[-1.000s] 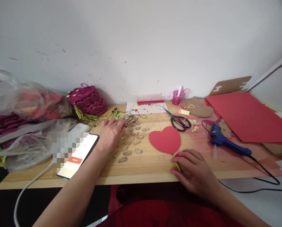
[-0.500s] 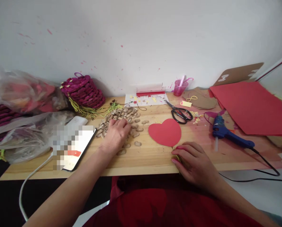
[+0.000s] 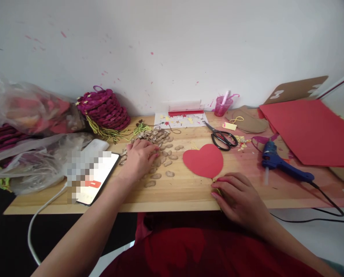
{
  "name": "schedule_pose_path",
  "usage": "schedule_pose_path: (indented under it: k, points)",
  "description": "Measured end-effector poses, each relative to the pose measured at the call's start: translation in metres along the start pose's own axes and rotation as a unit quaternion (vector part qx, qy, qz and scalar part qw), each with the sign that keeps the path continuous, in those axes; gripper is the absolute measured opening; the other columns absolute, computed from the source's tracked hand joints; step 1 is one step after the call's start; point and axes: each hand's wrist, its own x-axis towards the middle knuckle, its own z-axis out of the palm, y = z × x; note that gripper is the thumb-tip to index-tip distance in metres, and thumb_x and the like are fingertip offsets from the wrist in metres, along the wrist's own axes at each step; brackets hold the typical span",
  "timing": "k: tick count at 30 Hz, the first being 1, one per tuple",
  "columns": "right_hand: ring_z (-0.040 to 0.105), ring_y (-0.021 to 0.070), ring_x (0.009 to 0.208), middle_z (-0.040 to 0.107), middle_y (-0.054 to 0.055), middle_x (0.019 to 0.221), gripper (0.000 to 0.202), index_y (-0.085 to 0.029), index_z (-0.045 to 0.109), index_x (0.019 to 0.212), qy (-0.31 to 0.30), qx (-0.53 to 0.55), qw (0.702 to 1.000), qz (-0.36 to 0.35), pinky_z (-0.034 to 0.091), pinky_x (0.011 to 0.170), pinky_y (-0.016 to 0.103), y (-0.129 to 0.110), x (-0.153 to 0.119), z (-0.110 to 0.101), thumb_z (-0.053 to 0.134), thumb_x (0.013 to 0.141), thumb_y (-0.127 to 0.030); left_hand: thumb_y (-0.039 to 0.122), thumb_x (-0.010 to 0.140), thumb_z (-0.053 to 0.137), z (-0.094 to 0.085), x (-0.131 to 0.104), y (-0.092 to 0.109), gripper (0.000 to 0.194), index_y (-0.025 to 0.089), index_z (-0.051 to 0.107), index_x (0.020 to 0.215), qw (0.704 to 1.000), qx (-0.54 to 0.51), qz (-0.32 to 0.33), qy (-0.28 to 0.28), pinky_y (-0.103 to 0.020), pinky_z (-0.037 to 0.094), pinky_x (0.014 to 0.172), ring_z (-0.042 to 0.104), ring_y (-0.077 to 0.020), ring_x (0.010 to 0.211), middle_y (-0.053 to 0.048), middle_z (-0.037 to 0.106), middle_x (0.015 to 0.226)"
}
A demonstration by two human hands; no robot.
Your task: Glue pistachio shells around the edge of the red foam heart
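Observation:
My left hand [image 3: 139, 158] rests over a pile of peanuts in their shells [image 3: 156, 135], its fingers spread and bent down onto them. Whether a peanut is under the fingertips is hidden. A red paper heart [image 3: 203, 161] lies flat on the wooden table. Below its tip, my right hand [image 3: 238, 196] is curled at the table's front edge, with yellow-green string [image 3: 217, 191] showing between thumb and fingers. Most of that string is hidden by the hand.
Black-handled scissors [image 3: 222, 138] lie behind the heart. A blue glue gun [image 3: 286, 165] with its cord and red paper sheets [image 3: 310, 130] are on the right. Left stand a phone [image 3: 98, 181], a plastic bag [image 3: 33, 111] and a braided purple piece [image 3: 106, 109].
My left hand has shifted slightly left over the peanuts, its fingers a little more spread. My right hand keeps its place below the heart. The whole view has shifted slightly.

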Motion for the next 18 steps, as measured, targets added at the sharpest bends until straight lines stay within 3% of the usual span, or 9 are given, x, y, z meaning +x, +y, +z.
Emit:
schedule_pose_path:
  k: [7,13,18]
  points:
    - [0.061,0.0264,0.096,0.072,0.008,0.097,0.018,-0.022,0.067,0.102,0.000,0.003,1.000,0.000,0.050,0.088,0.045,-0.001,0.002,0.000,0.071,0.085,-0.015,0.030,0.094,0.061,-0.002,0.009,-0.002,0.017,0.025,0.078,0.097,1.000,-0.004,-0.019,0.013,-0.045,0.038,0.086,0.060,-0.0291,0.100,-0.008,0.073,0.098]
    - [0.060,0.0257,0.096,0.072,0.008,0.096,0.018,-0.021,0.066,0.101,0.001,0.003,1.000,-0.001,0.050,0.088,0.044,-0.001,0.002,0.001,0.071,0.085,-0.014,0.024,0.089,0.063,0.000,0.029,0.003,0.015,0.024,0.078,0.092,0.998,0.036,-0.019,-0.037,-0.046,0.037,0.087,0.060,-0.0312,0.103,-0.009,0.073,0.097]
    - [0.060,0.0252,0.095,0.072,0.008,0.095,0.018,-0.021,0.066,0.101,0.004,0.012,1.000,0.003,0.050,0.087,0.044,-0.002,0.002,-0.001,0.070,0.085,-0.014,0.021,0.088,0.062,0.005,0.037,0.005,0.015,0.023,0.077,0.085,0.997,0.058,-0.005,-0.042,-0.046,0.038,0.086,0.060,-0.0317,0.101,-0.010,0.074,0.093]
